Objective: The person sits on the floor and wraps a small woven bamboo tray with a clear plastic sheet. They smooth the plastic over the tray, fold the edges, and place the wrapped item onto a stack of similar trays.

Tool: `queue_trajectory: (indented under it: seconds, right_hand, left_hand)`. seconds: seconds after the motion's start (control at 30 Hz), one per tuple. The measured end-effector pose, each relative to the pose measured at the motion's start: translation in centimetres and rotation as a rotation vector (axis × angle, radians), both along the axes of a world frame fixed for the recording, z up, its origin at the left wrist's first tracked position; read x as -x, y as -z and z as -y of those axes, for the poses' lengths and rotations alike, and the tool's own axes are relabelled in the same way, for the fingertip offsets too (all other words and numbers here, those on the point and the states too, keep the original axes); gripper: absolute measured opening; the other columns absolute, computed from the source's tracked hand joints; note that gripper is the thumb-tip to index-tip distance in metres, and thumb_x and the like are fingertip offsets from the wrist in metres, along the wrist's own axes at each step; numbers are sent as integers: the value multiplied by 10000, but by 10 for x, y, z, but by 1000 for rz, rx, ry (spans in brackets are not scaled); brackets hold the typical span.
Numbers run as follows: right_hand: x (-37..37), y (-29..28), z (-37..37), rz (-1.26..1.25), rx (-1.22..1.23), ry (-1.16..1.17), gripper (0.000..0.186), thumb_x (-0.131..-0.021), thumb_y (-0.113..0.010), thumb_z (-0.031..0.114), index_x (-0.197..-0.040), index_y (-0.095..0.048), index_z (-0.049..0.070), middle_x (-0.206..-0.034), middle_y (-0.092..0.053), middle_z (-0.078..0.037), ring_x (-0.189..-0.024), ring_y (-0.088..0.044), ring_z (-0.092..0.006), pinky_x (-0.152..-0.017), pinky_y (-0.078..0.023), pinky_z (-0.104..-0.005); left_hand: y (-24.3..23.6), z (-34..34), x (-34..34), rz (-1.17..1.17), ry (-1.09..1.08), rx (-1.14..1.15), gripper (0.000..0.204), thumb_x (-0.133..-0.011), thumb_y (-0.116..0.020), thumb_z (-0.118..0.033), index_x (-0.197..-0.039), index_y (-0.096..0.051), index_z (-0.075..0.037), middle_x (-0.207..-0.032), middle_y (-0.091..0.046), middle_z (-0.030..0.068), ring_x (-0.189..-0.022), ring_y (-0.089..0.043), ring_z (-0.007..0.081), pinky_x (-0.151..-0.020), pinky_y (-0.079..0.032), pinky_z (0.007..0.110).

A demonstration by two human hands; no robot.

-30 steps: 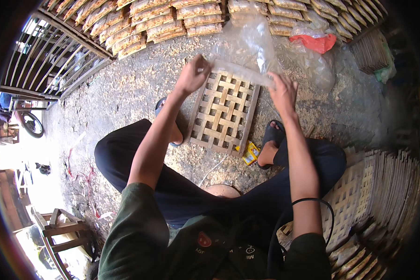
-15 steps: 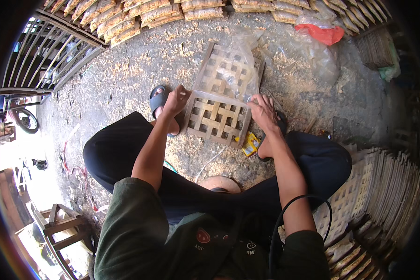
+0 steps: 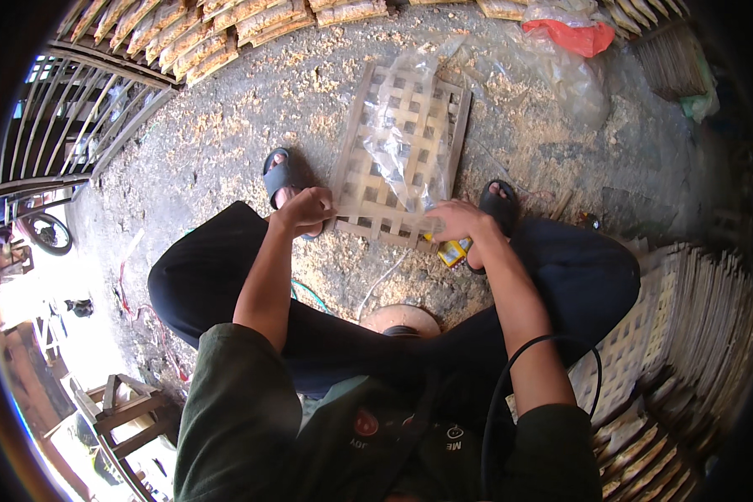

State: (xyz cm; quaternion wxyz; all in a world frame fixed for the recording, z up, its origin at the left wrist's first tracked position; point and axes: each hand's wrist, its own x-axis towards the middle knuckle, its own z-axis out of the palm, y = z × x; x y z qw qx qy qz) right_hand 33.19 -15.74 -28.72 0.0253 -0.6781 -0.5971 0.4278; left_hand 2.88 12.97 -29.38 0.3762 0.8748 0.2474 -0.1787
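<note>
A clear plastic sheet (image 3: 397, 163) lies over a wooden-framed woven lattice tray (image 3: 460, 117) on the floor between my feet. Its near edge is stretched between my hands, close to the tray's near end. My left hand (image 3: 309, 207) is closed, pinching the sheet's left corner beside the tray. At the right corner, my right hand (image 3: 458, 222) grips the sheet with bent fingers, partly hiding the tray's corner. Just below that hand lies a yellow packet (image 3: 453, 251), partly covered.
Filled trays (image 3: 217, 33) are stacked along the far side. Crumpled plastic with a red piece (image 3: 573, 38) lies far right. Lattice trays (image 3: 694, 309) stand stacked at right, near my knee. A wooden stool (image 3: 125, 410) stands at lower left. Pale crumbs litter the floor.
Both hands have drawn the sheet's near edge toward me, from mid-tray to its near end. The plastic now covers most of the lattice.
</note>
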Motion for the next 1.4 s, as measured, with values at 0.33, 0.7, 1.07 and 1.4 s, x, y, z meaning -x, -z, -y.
queue_trajectory:
  seconds: [0.33,0.7,1.07,1.4]
  right_hand:
    - [7,70,0,128,81,920,684,-863,-710,562,-1289,-602,37,-1236,-673,-243,-1163,-648,-380,-924,-527,-434]
    - [24,95,21,-226,435,993,729,-785,-748,638,-998,-707,-58,-952,-731,-238,-725,-738,-331,-682,-601,-415]
    - [36,116,4,105,-19,1128,670,-741,-802,577,-1061,-738,-8,-1158,-675,-305,-1030,-683,-426,-907,-558,-453]
    - [36,139,0,-7,-195,943,366,-761,-840,367,-760,-731,18,-724,-715,-157,-665,-687,-261,-662,-522,-379]
  left_hand:
    - [9,-3,-3,-165,86,-11,248,-813,-831,-314,-908,-776,-92,-849,-753,120,-796,-732,296,-721,-567,402]
    - [0,4,-4,-302,-94,173,170,-858,-768,-186,-908,-760,-24,-766,-736,95,-721,-722,151,-647,-568,311]
    - [-40,2,-17,-316,-135,401,204,-894,-781,-202,-977,-759,-17,-863,-750,81,-797,-729,147,-704,-576,261]
    - [-65,17,0,-115,-359,692,183,-896,-766,-191,-966,-744,-23,-856,-723,66,-801,-699,129,-718,-563,272]
